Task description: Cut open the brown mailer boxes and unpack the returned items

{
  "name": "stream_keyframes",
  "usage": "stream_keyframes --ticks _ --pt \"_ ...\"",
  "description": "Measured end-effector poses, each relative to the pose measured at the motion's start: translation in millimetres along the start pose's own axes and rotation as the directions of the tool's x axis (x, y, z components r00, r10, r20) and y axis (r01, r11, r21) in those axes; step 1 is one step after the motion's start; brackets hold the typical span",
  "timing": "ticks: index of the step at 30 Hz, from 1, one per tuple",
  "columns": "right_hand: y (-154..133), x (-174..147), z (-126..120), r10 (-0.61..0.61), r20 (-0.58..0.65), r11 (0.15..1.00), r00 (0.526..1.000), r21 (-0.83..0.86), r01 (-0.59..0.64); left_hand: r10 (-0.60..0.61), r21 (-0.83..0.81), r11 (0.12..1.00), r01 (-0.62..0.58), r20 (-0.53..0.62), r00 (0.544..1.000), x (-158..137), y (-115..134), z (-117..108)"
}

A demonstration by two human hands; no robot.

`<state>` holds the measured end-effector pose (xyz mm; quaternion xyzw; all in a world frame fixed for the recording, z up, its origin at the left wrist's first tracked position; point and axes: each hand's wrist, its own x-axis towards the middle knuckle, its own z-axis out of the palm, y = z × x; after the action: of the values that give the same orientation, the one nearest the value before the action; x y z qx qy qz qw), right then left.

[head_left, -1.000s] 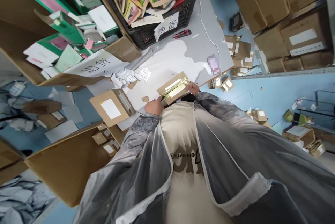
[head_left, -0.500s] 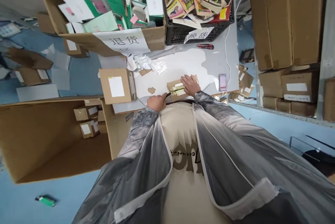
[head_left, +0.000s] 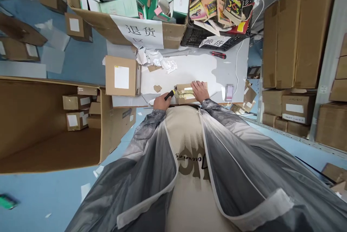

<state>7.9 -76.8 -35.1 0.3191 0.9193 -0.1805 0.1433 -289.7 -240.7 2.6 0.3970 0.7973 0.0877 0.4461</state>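
My left hand is closed around a black and yellow utility knife. The knife's tip points up and right, beside the left end of a small cardboard box. Shiny tape runs along the top of this box, which lies at the table's near edge. My right hand lies on the right part of the box with its fingers stretched over the top. The underside of that hand is hidden.
A larger labelled carton stands on the white table at left. Behind are a carton of green boxes, a black crate of books and a red-black cutter. A phone lies at right; a big open carton is at lower left.
The knife in my left hand has moved from over the box's top to its left end, tip tilted upward. My right hand stays on the box. The camera view has shifted.
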Motion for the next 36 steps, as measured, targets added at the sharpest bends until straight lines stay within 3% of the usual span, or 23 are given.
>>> stream_keyframes --ticks 13,20,23,27,32,36 --pt "-9.8 7.8 -12.1 0.107 0.035 0.994 0.994 -0.001 -0.107 0.144 0.166 0.975 -0.146 0.024 0.989 -40.7 -26.8 23.5" --pt "-6.9 39.7 -41.8 0.361 0.113 0.932 0.926 -0.047 -0.358 0.039 0.17 0.984 -0.044 0.03 0.999 -54.2 -34.8 45.0" --pt "2.6 45.6 -58.9 0.289 0.105 0.957 0.951 -0.044 -0.286 -0.012 0.127 0.992 0.011 0.01 1.0 -53.2 -32.6 48.7" --pt "2.2 32.0 -66.4 0.166 -0.037 0.983 0.986 -0.07 -0.168 -0.024 0.078 0.997 0.027 -0.035 0.999 -58.3 -33.1 51.0" --pt "-35.5 3.7 -47.5 0.068 0.148 0.995 0.987 -0.086 -0.055 -0.074 0.095 0.992 0.084 -0.105 0.992 -63.9 -19.7 44.3" --pt "-57.2 -12.3 -33.7 -0.025 0.212 0.995 0.977 -0.089 0.045 -0.128 0.168 0.975 0.146 -0.11 0.986 -57.0 0.3 36.2"
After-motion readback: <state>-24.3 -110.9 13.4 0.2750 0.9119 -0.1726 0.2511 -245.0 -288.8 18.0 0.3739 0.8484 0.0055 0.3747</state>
